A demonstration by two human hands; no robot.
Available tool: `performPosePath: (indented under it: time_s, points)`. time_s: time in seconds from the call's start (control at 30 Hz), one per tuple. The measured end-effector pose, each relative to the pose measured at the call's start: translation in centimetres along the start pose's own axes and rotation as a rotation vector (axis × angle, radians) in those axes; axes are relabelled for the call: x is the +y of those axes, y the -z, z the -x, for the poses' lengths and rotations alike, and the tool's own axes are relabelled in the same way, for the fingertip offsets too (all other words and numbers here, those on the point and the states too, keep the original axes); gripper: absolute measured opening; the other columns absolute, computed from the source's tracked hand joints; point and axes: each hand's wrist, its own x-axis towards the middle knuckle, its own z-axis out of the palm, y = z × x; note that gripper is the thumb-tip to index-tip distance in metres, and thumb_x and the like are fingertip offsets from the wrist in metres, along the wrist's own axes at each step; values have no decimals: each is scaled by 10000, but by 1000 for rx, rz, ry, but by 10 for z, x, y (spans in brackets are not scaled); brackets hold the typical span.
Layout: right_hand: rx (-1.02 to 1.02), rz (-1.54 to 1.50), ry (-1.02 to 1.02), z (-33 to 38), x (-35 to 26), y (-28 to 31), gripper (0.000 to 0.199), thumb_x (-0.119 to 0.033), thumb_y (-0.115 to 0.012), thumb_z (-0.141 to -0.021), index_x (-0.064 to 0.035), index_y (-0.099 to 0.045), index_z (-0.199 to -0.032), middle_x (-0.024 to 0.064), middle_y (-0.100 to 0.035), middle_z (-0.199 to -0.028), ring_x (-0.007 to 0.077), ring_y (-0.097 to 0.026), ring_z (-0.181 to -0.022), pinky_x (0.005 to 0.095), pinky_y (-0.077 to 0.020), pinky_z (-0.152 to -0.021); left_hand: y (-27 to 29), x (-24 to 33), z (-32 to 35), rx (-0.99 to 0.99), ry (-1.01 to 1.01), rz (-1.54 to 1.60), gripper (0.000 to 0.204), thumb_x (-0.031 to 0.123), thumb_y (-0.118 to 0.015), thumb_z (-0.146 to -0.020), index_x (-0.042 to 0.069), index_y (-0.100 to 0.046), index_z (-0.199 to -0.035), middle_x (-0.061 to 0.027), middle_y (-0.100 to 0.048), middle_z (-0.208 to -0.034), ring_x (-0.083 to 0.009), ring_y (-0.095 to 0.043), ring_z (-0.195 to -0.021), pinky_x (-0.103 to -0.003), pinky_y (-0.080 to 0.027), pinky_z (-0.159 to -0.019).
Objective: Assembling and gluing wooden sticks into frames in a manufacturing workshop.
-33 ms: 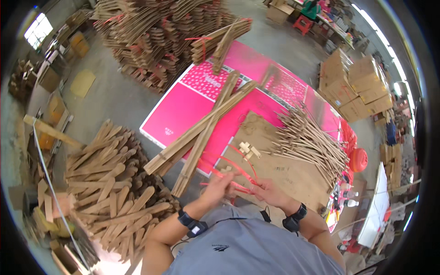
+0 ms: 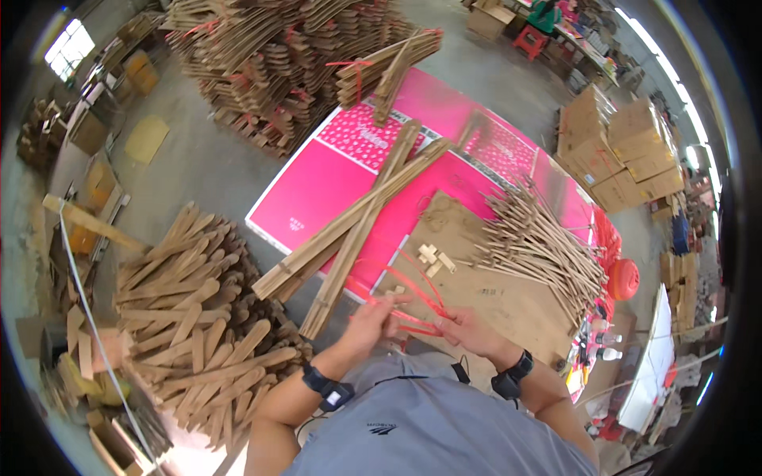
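A thin red plastic strap [image 2: 423,290] runs in loose loops between my two hands, just above the near edge of the table. My left hand [image 2: 375,321] is closed on the strap, with its fingertips pointing right. My right hand [image 2: 468,330] pinches another stretch of it between thumb and fingers. Beyond them, long bundles of flat wooden slats [image 2: 355,218] lie crossed on the pink sheet [image 2: 298,186]. A few small pale wooden pieces [image 2: 432,259] sit on the brown cardboard [image 2: 476,300] ahead of my hands.
Thin sticks [image 2: 544,250] are heaped on the table's right side, near a red round container [image 2: 623,279]. Rounded wooden slats [image 2: 198,333] pile up at the left. A tall stack of tied slats [image 2: 270,75] stands behind, and cardboard boxes [image 2: 615,151] at far right.
The view has shifted slightly, so the table appears a little to the right. Both hands keep their hold on the strap, with hardly any movement.
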Motion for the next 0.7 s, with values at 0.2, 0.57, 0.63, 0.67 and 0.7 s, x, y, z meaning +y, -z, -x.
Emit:
performPosePath:
  time_s: [0.2, 0.57, 0.63, 0.67, 0.7]
  points:
    - [-152, -249, -74, -28, 4, 33, 253, -268, -547, -1093, -37, -623, -1020, -60, -471, -691, 52, -388, -574, 250, -389, -556, 78, 23, 58, 233, -269, 403, 433, 440, -444, -1106, 52, -637, -1120, -6, -529, -627, -129, -500, -555, -280, -403, -550]
    - [-477, -279, -161, -92, 27, 38, 257, -284, -560, -1082, -41, -608, -1016, -76, -411, -667, 52, -388, -548, 247, -406, -503, 204, 36, 153, 886, -501, 630, 308, 359, -492, -1103, 107, -644, -1011, -23, -692, -848, -138, -625, -721, -274, -492, -631]
    - [-509, -242, -180, -99, 10, 21, 253, -275, -565, -1077, -37, -616, -1008, -71, -427, -668, 48, -399, -551, 239, -394, -495, 260, 4, 161, 741, -480, 596, 305, 352, -480, -1104, 85, -623, -1066, -89, -741, -996, -188, -691, -831, -302, -550, -700]
    - [-516, -212, -205, -103, 3, 10, 249, -265, -569, -1072, -33, -624, -1000, -66, -443, -670, 44, -409, -553, 230, -383, -488, 277, -5, 151, 868, -260, 476, 311, 350, -473, -1103, 69, -607, -1118, -122, -737, -1058, -228, -703, -892, -338, -571, -767]
    - [-511, -211, -207, -109, -4, -1, 249, -265, -569, -1072, -33, -624, -1000, -66, -443, -670, 44, -409, -553, 230, -383, -488, 295, -13, 143, 983, -38, 350, 327, 347, -466, -1102, 53, -592, -1169, -156, -732, -1120, -268, -714, -954, -374, -593, -835]
